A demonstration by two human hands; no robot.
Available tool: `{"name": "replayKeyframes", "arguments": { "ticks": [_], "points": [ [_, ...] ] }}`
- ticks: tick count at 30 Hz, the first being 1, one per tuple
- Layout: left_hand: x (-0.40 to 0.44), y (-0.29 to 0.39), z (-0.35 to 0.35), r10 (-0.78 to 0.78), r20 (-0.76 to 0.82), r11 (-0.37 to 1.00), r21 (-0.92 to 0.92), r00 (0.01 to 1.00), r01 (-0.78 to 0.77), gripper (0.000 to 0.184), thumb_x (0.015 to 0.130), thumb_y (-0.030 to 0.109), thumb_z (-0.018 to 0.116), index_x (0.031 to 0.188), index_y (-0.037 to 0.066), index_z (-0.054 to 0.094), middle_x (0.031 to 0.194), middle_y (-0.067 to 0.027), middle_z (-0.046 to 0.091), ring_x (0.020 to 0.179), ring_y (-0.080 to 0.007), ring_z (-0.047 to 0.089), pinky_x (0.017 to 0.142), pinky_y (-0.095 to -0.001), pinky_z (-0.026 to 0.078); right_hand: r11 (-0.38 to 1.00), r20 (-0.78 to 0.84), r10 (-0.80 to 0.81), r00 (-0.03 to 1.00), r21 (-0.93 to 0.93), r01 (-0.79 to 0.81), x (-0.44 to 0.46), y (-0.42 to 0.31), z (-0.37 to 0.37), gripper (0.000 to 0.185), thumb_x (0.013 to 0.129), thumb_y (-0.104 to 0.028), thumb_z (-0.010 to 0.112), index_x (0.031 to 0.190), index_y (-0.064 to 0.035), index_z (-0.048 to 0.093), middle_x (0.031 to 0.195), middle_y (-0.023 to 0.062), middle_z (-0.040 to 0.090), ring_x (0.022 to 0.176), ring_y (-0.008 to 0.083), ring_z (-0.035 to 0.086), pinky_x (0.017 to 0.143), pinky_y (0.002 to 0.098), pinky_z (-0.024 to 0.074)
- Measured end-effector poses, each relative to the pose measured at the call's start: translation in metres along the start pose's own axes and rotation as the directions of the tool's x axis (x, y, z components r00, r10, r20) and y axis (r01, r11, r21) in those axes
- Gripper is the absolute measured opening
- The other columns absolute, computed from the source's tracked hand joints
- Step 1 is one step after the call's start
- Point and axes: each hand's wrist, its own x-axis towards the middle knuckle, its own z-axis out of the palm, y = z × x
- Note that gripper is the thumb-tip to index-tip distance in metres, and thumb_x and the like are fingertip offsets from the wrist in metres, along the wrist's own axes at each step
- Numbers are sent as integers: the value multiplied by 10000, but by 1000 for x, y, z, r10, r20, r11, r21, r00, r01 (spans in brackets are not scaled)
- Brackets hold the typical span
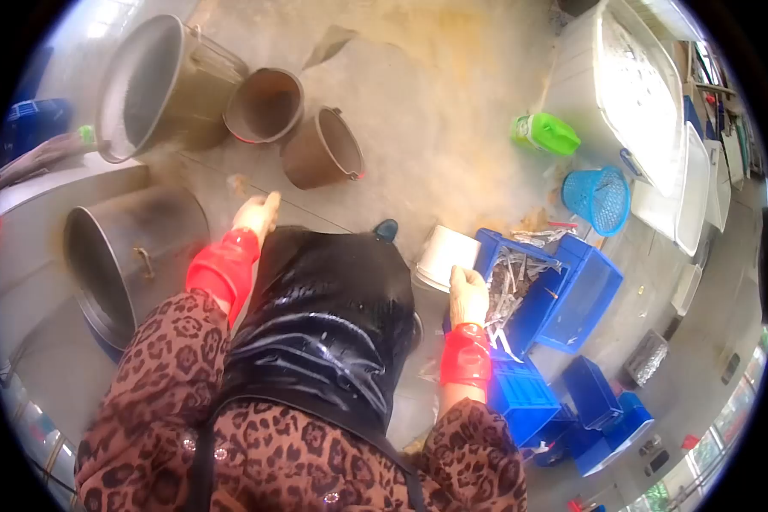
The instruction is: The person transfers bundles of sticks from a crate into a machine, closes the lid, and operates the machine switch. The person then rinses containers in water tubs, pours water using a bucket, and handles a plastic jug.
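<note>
My right hand [469,294], in a pale glove with a red cuff, is closed at the edge of a small white tub [449,256]. The tub is tilted, and its inside is hidden from me. On the other side, my left hand [258,213] wears the same kind of glove. Its fingers are stretched forward over the floor, with nothing seen in them. A black apron [324,299] covers my lap between the arms. Beside the white tub stands a blue crate [520,247] full of silvery strips.
Two brown buckets [320,149] and a large metal pot [145,94] lie ahead on the left. Another metal pot [141,256] lies near my left arm. To the right are a green jug [548,134], a blue basket [597,198], a white tank [572,68] and blue bins [520,397].
</note>
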Motion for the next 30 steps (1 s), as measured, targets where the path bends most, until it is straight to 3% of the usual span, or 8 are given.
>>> {"name": "replayKeyframes", "arguments": {
  "ticks": [3,6,17,19,21,23,27,30],
  "points": [
    [152,-72,44,73,81,927,363,994,-98,393,757,386,495,682,0,518,512,-38,456,417,-129,392,420,-272,330,980,5,49,999,195,-49,42,12,9,264,753,-200,546,859,41,560,734,77,573,670,130,510,653,237,404],
    [129,25,103,190,-134,804,590,973,-75,647,688,532,430,976,-41,516,1007,-251,499,1012,-343,443,857,-362,334,923,91,161,983,340,-182,69,19,22,246,763,-184,560,870,37,551,711,31,535,630,84,461,578,204,381],
    [241,-6,148,-170,-332,729,591,928,346,627,681,303,522,1171,-30,316,1022,-250,490,975,-357,469,821,-377,384,866,307,368,878,231,-444,92,80,72,252,756,-169,578,918,20,541,744,60,555,654,114,511,624,235,432],
    [208,11,129,-75,-45,609,789,996,81,491,671,240,528,1060,-45,440,981,-245,515,912,-347,511,785,-368,406,849,294,371,881,277,-450,117,73,74,316,743,-219,598,917,35,531,754,71,549,664,119,509,623,249,438],
    [220,-38,108,-363,-290,913,82,886,400,409,673,225,529,962,-63,506,931,-217,551,828,-303,561,722,-364,436,890,266,330,906,232,-393,132,51,67,312,746,-223,594,914,32,531,748,71,548,677,126,516,647,258,443],
    [230,-69,80,-376,-74,833,410,924,372,436,689,247,521,954,-98,500,874,-207,561,726,-301,577,647,-351,461,887,238,320,917,265,-378,153,37,57,300,748,-216,590,910,31,535,736,69,551,668,131,523,654,253,450],
    [238,-76,121,-462,-140,836,-397,876,378,454,700,202,594,1047,-41,431,960,-166,525,825,-291,538,700,-392,447,994,329,88,940,27,-102,255,29,22,173,785,-171,486,666,-47,511,553,-45,391,510,38,365,449,172,290],
    [249,-72,158,-671,-170,737,-263,722,623,460,720,274,571,1053,-14,435,951,-143,530,812,-246,539,664,-362,451,822,79,-31,996,-565,70,361,25,-14,294,739,-160,491,977,7,536,956,155,555,889,214,528,788,287,391]
  ]
}}
